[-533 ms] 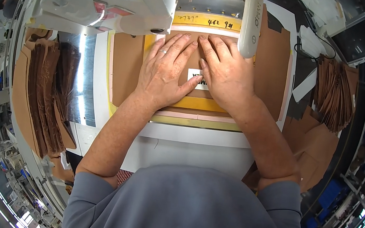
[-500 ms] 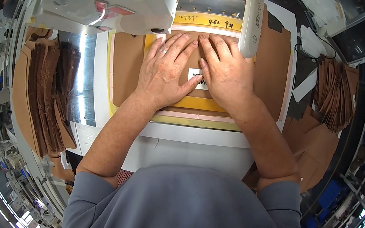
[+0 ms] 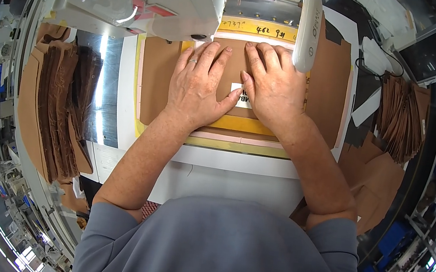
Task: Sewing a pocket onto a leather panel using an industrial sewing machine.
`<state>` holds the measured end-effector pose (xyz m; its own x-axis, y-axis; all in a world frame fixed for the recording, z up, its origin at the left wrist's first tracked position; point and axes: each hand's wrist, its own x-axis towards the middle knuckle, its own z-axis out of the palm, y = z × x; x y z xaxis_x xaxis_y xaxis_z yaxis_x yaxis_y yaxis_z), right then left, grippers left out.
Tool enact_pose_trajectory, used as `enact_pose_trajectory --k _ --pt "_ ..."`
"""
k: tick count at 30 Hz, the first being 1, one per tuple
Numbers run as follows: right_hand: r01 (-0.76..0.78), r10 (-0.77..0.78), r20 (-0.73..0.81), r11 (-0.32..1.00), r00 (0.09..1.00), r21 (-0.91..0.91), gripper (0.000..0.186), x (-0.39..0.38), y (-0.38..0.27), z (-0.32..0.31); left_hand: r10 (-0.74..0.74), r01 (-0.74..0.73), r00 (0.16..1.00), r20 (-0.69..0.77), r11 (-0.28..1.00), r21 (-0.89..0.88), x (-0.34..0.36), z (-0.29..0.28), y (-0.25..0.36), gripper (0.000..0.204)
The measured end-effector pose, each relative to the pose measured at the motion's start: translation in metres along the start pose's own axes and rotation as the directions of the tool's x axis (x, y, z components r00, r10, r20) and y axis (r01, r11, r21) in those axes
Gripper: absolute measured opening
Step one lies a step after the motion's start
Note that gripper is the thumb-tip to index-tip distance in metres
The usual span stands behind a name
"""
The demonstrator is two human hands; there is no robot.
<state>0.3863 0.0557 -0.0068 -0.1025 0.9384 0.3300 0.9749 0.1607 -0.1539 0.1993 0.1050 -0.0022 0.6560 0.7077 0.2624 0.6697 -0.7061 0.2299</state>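
A flat brown panel lies within a template with yellow strips and pale pink edging. My left hand lies flat on the panel's left part, a ring on one finger, fingers spread and pointing away from me. My right hand rests on the panel's right part, fingers outstretched, with its outer side close to a pale rounded machine arm. Between my two thumbs shows a small white label with dark print, partly hidden by them. Neither hand grips anything.
A large off-white machine head overhangs the back left. Stacked dark brown pieces stand at the left beside a shiny metal plate. Fanned brown pieces and loose brown sheets lie right, below a dark screen.
My left hand has slid slightly left over the panel, widening the gap between my hands. The right hand stays about where it was; the whole view has shifted a little.
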Motion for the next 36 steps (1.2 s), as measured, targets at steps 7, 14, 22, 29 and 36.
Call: enact_pose_trajectory --k 7,14,22,29,36 --pt "0.013 -0.014 -0.026 0.999 1.0 -0.034 0.054 0.001 -0.002 -0.006 0.109 -0.112 0.992 0.066 0.992 0.05 0.006 -0.007 -0.01 0.069" --pt "-0.006 0.006 0.019 1.0 1.0 -0.021 0.051 0.001 -0.002 -0.003 0.174 -0.198 0.971 0.163 0.969 0.145 0.009 -0.014 -0.017 0.074" --pt "-0.005 0.006 0.024 1.0 1.0 -0.014 0.051 0.007 -0.01 -0.001 0.153 -0.181 0.973 0.173 0.971 0.158 0.005 -0.016 -0.026 0.074" --pt "0.002 -0.002 0.017 1.0 1.0 0.004 0.054 0.012 -0.017 0.001 0.118 -0.154 0.975 0.186 0.968 0.196 0.0 -0.02 -0.034 0.073" --pt "0.038 -0.038 0.011 0.998 0.999 -0.056 0.053 0.016 -0.022 0.008 0.09 -0.14 0.976 0.198 0.956 0.259 -0.004 -0.024 -0.04 0.079"
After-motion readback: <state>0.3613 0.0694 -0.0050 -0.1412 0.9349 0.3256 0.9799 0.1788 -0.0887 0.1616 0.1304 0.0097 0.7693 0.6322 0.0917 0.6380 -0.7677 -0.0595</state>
